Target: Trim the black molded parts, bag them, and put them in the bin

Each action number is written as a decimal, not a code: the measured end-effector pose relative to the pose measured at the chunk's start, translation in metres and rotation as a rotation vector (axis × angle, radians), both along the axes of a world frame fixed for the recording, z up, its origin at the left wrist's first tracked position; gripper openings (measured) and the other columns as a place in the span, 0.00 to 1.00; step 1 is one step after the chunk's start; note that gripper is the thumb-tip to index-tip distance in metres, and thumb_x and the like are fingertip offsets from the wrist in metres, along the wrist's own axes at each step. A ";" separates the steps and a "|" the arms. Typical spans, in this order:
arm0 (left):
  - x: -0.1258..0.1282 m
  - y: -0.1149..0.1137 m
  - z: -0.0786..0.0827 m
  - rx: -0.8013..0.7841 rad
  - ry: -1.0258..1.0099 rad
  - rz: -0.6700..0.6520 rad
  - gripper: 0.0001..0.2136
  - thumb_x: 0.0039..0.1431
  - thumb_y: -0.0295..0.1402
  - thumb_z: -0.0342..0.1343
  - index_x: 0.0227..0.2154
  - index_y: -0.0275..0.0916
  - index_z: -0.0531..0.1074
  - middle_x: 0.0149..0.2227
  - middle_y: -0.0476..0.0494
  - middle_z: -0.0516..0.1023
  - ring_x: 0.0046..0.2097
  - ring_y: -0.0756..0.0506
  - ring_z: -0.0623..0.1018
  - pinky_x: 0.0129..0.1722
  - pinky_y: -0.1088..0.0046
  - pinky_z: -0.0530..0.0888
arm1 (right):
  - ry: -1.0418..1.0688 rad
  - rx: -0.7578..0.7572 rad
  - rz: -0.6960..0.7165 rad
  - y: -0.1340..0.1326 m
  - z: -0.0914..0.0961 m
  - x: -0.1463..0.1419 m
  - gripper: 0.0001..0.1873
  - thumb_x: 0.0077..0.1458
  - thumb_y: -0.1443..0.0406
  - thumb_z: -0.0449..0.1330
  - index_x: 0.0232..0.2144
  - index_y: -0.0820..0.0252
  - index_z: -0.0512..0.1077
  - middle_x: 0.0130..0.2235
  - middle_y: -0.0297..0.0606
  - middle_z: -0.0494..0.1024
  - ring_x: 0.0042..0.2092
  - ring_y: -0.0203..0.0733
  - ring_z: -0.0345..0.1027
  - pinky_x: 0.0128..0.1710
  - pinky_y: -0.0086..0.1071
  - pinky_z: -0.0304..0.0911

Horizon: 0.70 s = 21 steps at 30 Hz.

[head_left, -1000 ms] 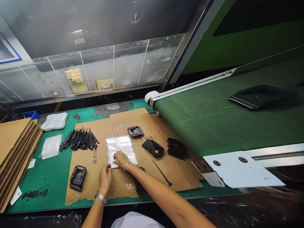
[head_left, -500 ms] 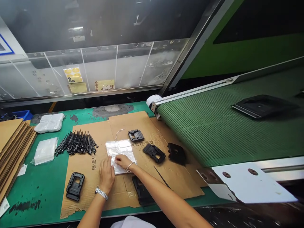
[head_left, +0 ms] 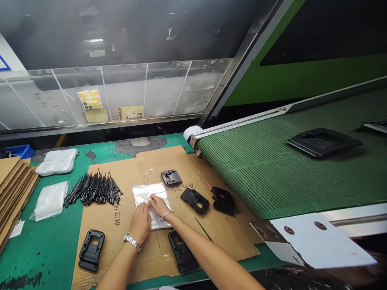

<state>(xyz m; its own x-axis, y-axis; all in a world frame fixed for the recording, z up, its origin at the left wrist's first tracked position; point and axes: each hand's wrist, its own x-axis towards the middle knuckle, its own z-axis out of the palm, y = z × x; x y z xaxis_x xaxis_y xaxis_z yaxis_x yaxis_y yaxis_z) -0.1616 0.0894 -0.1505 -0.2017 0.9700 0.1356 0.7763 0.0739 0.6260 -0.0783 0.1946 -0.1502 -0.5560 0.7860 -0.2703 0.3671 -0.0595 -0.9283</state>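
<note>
A flat pile of clear plastic bags (head_left: 165,219) lies on the cardboard sheet, with a thin clear strip (head_left: 148,173) sticking out past its far edge. My left hand (head_left: 141,221), a metal watch at its wrist, is closed with its fingertips pinching at the middle of the pile. Touching those fingertips, my right hand (head_left: 159,206) pinches at the same spot, a bangle on its wrist. The exact bit of plastic between the fingers is too small to make out. Black plastic brackets (head_left: 196,200) lie around the hands, one (head_left: 182,251) partly under my right forearm.
A heap of black cable ties (head_left: 96,188) lies left of the bags. Two more bag stacks (head_left: 50,200) and piled cardboard (head_left: 15,181) are farther left. At right, a green conveyor belt (head_left: 248,161) carries black parts (head_left: 322,141). Another bracket (head_left: 92,249) lies front left.
My left hand has moved from lying beside the pile to its middle, meeting my right fingertips. The black part on the belt has shifted, and another part shows more at right. The view has tilted slightly.
</note>
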 end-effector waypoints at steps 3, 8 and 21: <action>0.006 0.011 0.002 -0.055 0.024 0.037 0.15 0.54 0.26 0.40 0.42 0.32 0.67 0.42 0.32 0.70 0.47 0.38 0.66 0.46 0.59 0.63 | 0.143 -0.005 -0.089 0.003 0.014 -0.004 0.09 0.48 0.62 0.49 0.19 0.57 0.56 0.18 0.28 0.63 0.24 0.34 0.56 0.29 0.29 0.54; 0.010 0.013 0.006 -0.127 0.043 0.047 0.19 0.48 0.21 0.44 0.44 0.28 0.66 0.44 0.28 0.68 0.48 0.35 0.64 0.46 0.57 0.61 | 0.425 -0.106 -0.168 0.009 0.058 -0.001 0.15 0.44 0.54 0.52 0.23 0.57 0.54 0.19 0.25 0.58 0.21 0.30 0.51 0.23 0.26 0.53; 0.005 -0.024 0.076 0.126 -0.374 0.272 0.20 0.54 0.32 0.44 0.51 0.36 0.60 0.53 0.34 0.64 0.53 0.41 0.64 0.49 0.65 0.62 | 0.486 -0.379 -0.012 -0.044 0.114 0.058 0.23 0.41 0.48 0.59 0.22 0.58 0.54 0.13 0.21 0.57 0.13 0.24 0.45 0.11 0.19 0.42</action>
<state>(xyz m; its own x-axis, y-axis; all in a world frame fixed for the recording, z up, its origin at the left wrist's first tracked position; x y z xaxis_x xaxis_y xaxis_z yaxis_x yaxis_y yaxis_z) -0.1569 0.0649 -0.0746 -0.5033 0.8559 0.1186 0.4589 0.1485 0.8760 -0.0202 0.1507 -0.0360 -0.6777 0.6916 -0.2497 -0.0955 -0.4195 -0.9027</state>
